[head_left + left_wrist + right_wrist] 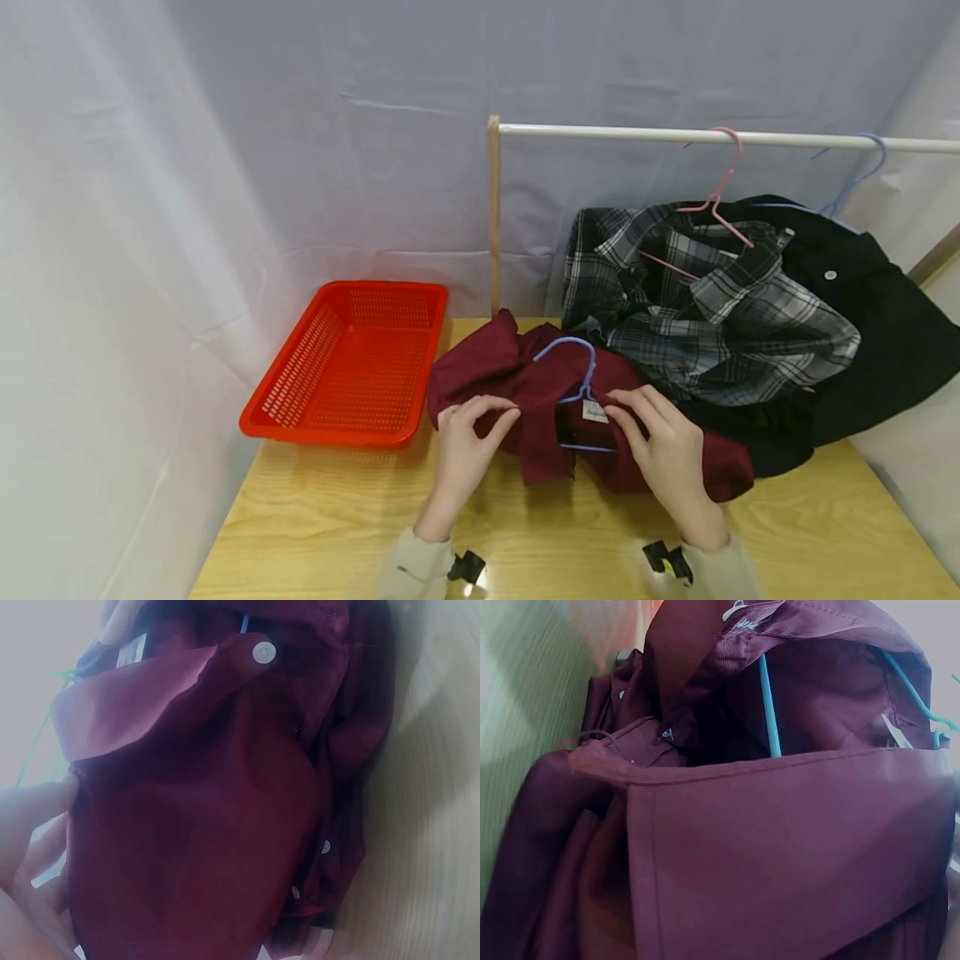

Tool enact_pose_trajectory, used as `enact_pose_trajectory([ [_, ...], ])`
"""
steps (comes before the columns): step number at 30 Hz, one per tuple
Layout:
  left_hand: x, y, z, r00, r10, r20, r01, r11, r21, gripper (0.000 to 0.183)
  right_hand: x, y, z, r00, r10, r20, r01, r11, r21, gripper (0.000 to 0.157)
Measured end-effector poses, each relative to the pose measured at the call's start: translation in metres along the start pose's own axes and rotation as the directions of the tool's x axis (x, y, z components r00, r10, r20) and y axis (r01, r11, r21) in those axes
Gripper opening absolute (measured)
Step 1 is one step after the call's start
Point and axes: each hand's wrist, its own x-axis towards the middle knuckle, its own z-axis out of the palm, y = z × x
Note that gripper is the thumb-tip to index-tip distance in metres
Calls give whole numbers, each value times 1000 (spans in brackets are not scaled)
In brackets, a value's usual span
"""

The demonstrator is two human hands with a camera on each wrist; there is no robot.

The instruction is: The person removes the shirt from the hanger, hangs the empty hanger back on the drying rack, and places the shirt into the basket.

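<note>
A maroon shirt [480, 367] with a pointed collar lies bunched on the wooden table, a blue hanger [588, 367] inside its neck. The hanger's hook sticks up out of the collar, and its lower bar [769, 705] shows across the neck opening. With thumb and fingertips my left hand [467, 437] pinches the shirt at the left side of the collar. On the other side my right hand [663, 446] pinches the collar edge beside a white label [595, 412]. A pale button [264, 652] shows on the collar tip in the left wrist view.
A red plastic basket [345, 367] stands on the table [322, 508] at the left. Behind the shirt, a white rail [600, 132] on wooden posts carries a plaid shirt [720, 325] on a pink hanger and a black garment [892, 333] on a blue hanger.
</note>
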Motion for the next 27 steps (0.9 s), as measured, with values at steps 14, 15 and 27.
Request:
enact_pose_trajectory([
  [14,1,-5,7,1000,-19,-2,19,999,47,11,10,2,15,990,-144,-13,142,988,-67,31],
  [15,2,-4,8,1000,-9,-7,10,999,51,12,11,1,15,989,-150,-15,149,986,-73,32],
  [27,3,24,51,987,140,-74,-120,966,229,61,18,-11,21,991,-123,-45,119,989,-89,28],
])
